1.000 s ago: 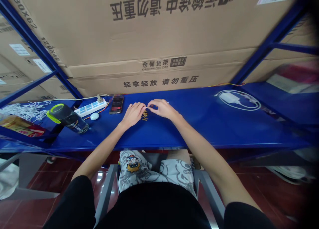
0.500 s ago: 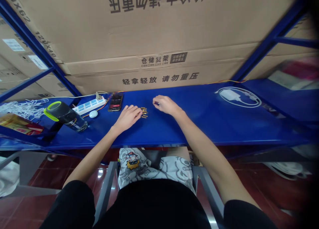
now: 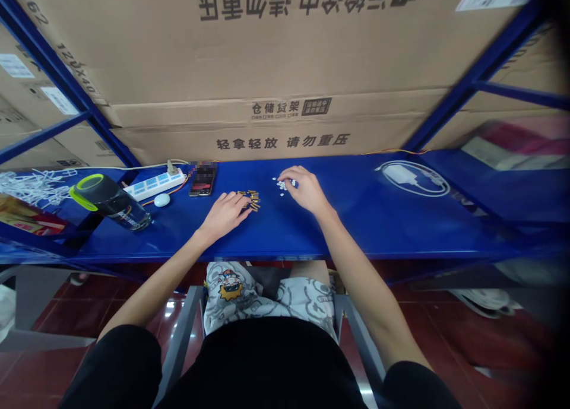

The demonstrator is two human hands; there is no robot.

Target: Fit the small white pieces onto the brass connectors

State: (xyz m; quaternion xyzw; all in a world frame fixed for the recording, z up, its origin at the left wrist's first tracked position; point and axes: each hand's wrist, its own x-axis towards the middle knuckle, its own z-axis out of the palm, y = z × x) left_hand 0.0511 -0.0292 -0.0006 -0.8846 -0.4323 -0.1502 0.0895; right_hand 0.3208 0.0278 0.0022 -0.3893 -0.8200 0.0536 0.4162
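Note:
My left hand (image 3: 224,213) rests on the blue shelf with its fingers stretched out and spread over a small heap of short brass-coloured pins (image 3: 253,201). Its fingertips touch or nearly touch the heap and cover part of it. To the right, my right hand (image 3: 306,190) hovers low over several tiny white pieces (image 3: 281,186), too small to name. Its fingers are curved, with thumb and forefinger apart. Nothing shows between them, though the palm side is hidden.
Left of my hands lie a phone (image 3: 203,179), a white power strip (image 3: 155,185), a round white object (image 3: 162,200) and a tilted water bottle (image 3: 111,201). A charger with coiled cable (image 3: 407,173) lies right. A large cardboard box (image 3: 276,59) stands behind the blue shelf (image 3: 356,219).
My right hand has gone from closed to fingers apart, and white pieces now show beneath it. My left fingers have spread and shifted slightly left, uncovering more brass pins.

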